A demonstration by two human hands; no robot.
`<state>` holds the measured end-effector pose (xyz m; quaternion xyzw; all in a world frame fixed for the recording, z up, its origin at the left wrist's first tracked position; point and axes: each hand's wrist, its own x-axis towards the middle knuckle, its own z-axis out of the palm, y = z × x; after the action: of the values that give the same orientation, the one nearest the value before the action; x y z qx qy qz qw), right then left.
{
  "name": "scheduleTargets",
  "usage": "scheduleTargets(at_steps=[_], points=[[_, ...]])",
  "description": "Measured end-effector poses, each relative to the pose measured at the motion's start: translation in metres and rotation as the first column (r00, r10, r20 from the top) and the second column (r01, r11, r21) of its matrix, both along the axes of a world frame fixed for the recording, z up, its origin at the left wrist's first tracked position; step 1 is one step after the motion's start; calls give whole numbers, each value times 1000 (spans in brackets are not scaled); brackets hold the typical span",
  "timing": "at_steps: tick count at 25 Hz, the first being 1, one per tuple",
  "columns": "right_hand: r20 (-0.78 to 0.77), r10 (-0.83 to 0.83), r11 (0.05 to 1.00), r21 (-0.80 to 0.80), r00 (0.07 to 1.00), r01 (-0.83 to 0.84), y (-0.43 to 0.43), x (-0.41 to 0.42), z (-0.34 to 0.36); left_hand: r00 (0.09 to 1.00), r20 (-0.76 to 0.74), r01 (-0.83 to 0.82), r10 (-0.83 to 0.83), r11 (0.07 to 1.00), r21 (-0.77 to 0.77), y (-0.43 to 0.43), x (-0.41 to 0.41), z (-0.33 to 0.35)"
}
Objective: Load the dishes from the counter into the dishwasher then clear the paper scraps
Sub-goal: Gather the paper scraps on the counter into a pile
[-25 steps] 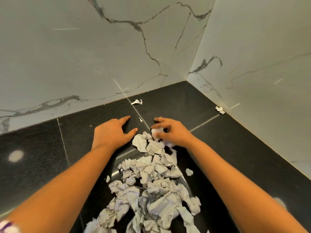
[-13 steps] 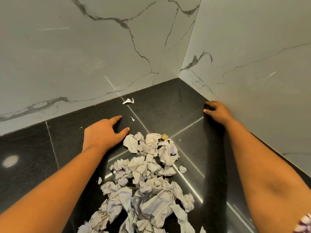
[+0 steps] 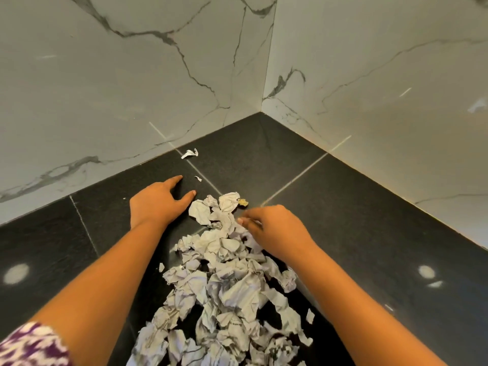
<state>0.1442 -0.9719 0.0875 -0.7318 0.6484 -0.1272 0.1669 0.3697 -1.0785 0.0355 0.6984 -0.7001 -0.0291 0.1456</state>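
Note:
A long pile of crumpled white paper scraps lies on the black stone counter, running from the near edge toward the corner. My left hand rests flat on the counter against the pile's far left end, fingers straight. My right hand hovers over the pile's far right end with its fingers bent toward the paper; motion blur hides whether it holds a scrap. Two loose scraps lie apart from the pile: one by the back wall and a tiny one beyond my left hand.
Marble walls meet in a corner behind the counter. A small yellowish crumb sits at the pile's far tip. Stray bits lie at the pile's left and right. No dishes or dishwasher are in view.
My right hand reached out to the scrap by the right wall, then came back to the pile; that scrap is gone from the wall. My left hand stayed put.

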Motion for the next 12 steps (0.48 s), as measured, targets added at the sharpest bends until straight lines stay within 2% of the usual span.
scheduleTargets(at_steps=[2,3,6,8,10,11,12], points=[[-23,-31,992,-124,999,28,-1,-6,7,1000,0,0,0,1000,-1,0,0,1],[8,-43,990,-137,999,43,-5,-11,6,1000,1,1,-1,1000,0,0,0,1],[307,29,999,31,951,-40,2,-14,-18,1000,8,3,-3,1000,20,0,1,1],[510,6,1000,0,860,-7,15,-9,-35,1000,-29,-10,11,999,52,-2,3,2],[703,-59,994,-20,708,103,18,-12,-45,990,-139,-15,23,998,57,-4,7,2],[749,-78,992,-10,658,129,16,-14,-46,980,-200,3,6,999,46,-6,7,1],[755,-89,990,-4,650,141,13,-15,-46,970,-241,40,-32,999,29,-9,9,-1]])
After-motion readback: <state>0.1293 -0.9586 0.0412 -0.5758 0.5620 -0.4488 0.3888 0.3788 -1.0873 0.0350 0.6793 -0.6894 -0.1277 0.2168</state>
